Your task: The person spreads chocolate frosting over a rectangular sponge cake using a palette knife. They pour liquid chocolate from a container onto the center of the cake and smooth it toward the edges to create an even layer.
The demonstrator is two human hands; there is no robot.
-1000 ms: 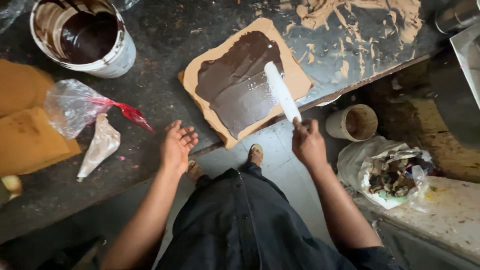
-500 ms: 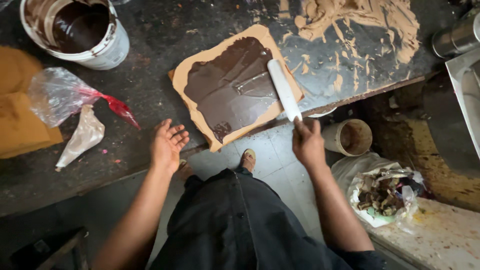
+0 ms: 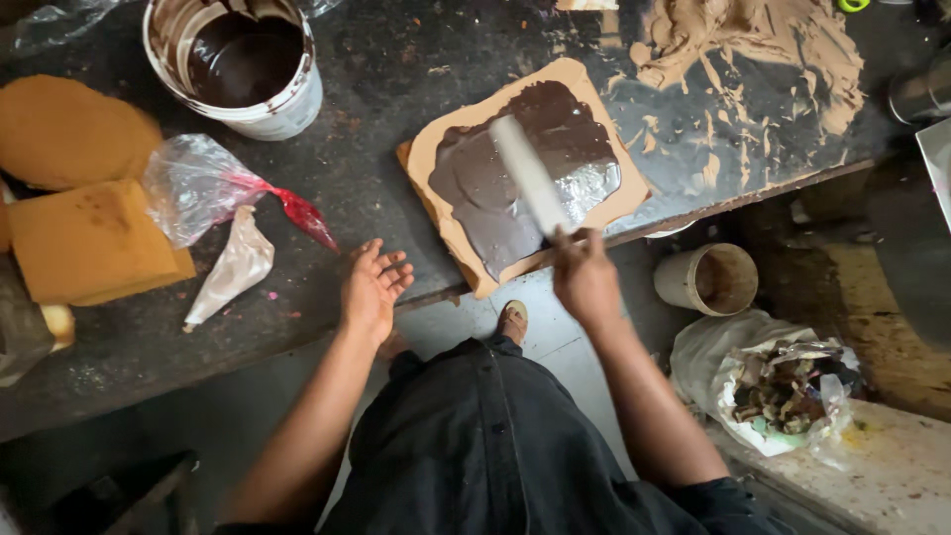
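**Inspector:** Your packages first. A clear plastic bag lies crumpled on the dark desk, left of centre, with a red-stained twisted tail pointing toward your left hand. Just below it lies a pale, cone-shaped piping bag, flat on the desk. A white bucket holding dark brown chocolate stands at the upper left. Off the desk, lower right, a white plastic bag sits open on the floor with mixed scraps inside, and a tan cup stands just beside it.

**Operator:** And the piece under my hands?

**Inspector:** The square sponge slab lies at the front edge of the desk, turned at an angle. Its top is coated in glossy dark chocolate, with a bare tan margin showing around the coating. Your right hand is closed around the handle of a long white spatula, whose blade lies across the coating; the blade is blurred, so its exact contact is hard to judge. Your left hand rests flat on the desk edge, fingers spread, holding nothing.

**Operator:** Anything else nearby?

**Inspector:** Plain orange-brown sponge pieces lie at the far left. Tan cream smears cover the desk at upper right.
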